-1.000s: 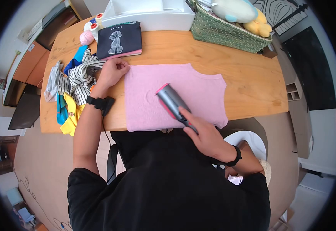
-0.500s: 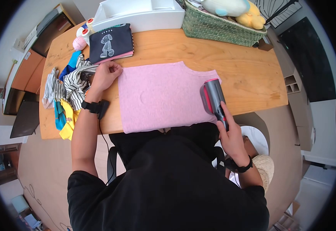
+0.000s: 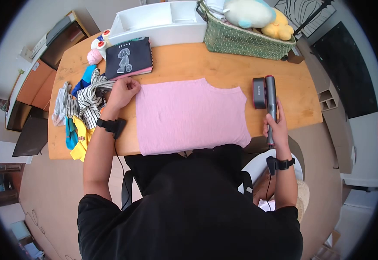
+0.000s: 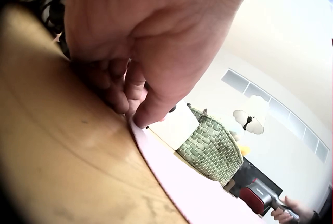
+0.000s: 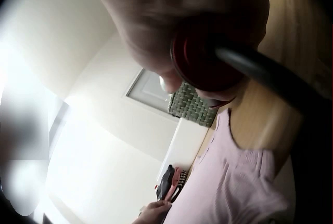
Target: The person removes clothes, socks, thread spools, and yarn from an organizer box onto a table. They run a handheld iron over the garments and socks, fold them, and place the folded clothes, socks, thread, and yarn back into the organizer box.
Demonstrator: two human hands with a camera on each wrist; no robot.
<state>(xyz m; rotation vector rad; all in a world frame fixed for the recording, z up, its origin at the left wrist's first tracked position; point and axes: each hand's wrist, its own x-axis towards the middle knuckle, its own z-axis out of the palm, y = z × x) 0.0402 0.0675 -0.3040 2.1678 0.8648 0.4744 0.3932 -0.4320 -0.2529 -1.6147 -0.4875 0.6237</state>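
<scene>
A pink sleeveless top [image 3: 189, 117] lies folded flat along the table's near edge. My left hand [image 3: 125, 93] is at its upper left corner; in the left wrist view the thumb and fingers [image 4: 138, 96] pinch the cloth's edge. My right hand [image 3: 277, 123] grips the handle of a grey and red handheld garment steamer [image 3: 270, 93], off to the right of the top. The steamer's head points away from the body, and a black cord [image 5: 265, 73] leaves the red end of the handle in the right wrist view.
Crumpled clothes [image 3: 85, 104] lie left of my left arm. Behind them are a folded dark shirt [image 3: 130, 58] on pink cloth and a pink yarn ball [image 3: 94, 56]. A white box [image 3: 158, 32] and a green woven basket [image 3: 245, 41] with plush toys stand along the back.
The right hand has carried the steamer from the middle of the top rightward, past its edge, and turned it upright in the view. The left hand stays at the corner.
</scene>
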